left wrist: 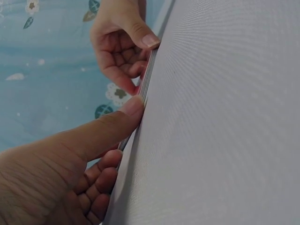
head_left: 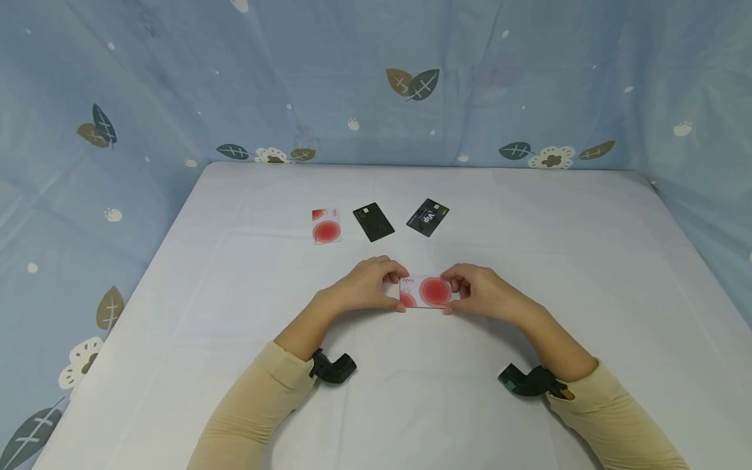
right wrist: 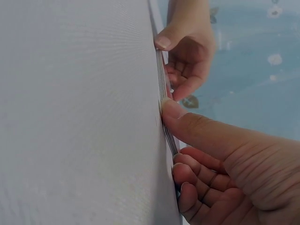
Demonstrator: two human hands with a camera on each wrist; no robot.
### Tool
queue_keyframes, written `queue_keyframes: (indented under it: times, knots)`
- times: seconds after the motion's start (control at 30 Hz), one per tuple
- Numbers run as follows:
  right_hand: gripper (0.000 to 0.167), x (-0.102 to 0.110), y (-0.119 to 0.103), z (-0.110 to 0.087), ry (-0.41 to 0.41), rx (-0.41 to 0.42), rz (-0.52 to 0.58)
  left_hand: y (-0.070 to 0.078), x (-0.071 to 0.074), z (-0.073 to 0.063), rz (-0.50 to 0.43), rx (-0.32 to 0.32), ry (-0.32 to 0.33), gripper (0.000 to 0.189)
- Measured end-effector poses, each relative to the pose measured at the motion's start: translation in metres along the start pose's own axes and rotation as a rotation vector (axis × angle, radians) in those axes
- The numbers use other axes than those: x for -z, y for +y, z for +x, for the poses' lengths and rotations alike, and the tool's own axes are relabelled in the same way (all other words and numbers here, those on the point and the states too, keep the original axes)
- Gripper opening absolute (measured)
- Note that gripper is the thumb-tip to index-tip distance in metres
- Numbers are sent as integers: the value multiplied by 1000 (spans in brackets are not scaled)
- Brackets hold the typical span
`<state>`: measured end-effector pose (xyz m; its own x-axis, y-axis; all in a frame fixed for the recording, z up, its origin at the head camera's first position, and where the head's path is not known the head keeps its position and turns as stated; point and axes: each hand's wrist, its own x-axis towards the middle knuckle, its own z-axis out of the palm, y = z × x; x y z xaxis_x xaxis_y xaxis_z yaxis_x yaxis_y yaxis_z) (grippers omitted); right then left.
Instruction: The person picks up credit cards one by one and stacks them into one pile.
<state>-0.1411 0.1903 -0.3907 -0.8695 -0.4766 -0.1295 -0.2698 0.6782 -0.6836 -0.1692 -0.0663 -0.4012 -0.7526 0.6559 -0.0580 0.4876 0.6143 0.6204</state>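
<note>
A small stack of cards [head_left: 435, 292] lies flat on the white table in the head view, its top card white and pink with red circles. My left hand [head_left: 369, 286] pinches the stack's left end between thumb and fingers. At the opposite end, my right hand [head_left: 484, 292] grips it the same way, thumb on the near edge and fingers on the far edge. Both wrist views show the layered edges of the stack [left wrist: 150, 70] low against the tabletop, with each thumb [right wrist: 174, 110] pressed to the near side.
Beyond the hands, three cards lie apart in a row: a white and red card [head_left: 326, 227], a plain black card [head_left: 374, 222] and a black "Vip" card [head_left: 427, 217]. The white table [head_left: 411, 391] meets a blue patterned curtain [head_left: 352, 78] at the back and sides.
</note>
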Motion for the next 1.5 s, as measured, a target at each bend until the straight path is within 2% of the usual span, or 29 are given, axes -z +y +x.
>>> queue_keyframes:
  times: [0.3, 0.53, 0.87, 1.1, 1.3, 1.4, 1.5]
  knots:
    - [55, 3, 3, 1, -6, -17, 31, -8, 3, 0, -122, 4, -29, 58]
    - [52, 8, 10, 4, 23, -13, 36, -17, 10, 1, -204, 19, -52, 61]
    - [56, 20, 27, 17, 96, -16, 63, -27, 22, 9, -301, 34, 22, 58]
    - [56, 28, 31, 29, 113, -32, 45, -32, 32, 21, -306, 46, 22, 60]
    - [57, 36, 33, 39, 102, -71, 26, -34, 39, 37, -320, 100, 20, 63]
    - [57, 39, 36, 45, 96, -79, 10, -34, 41, 47, -294, 124, 32, 62]
    - [57, 42, 36, 50, 93, -91, -4, -32, 42, 56, -247, 121, 60, 62]
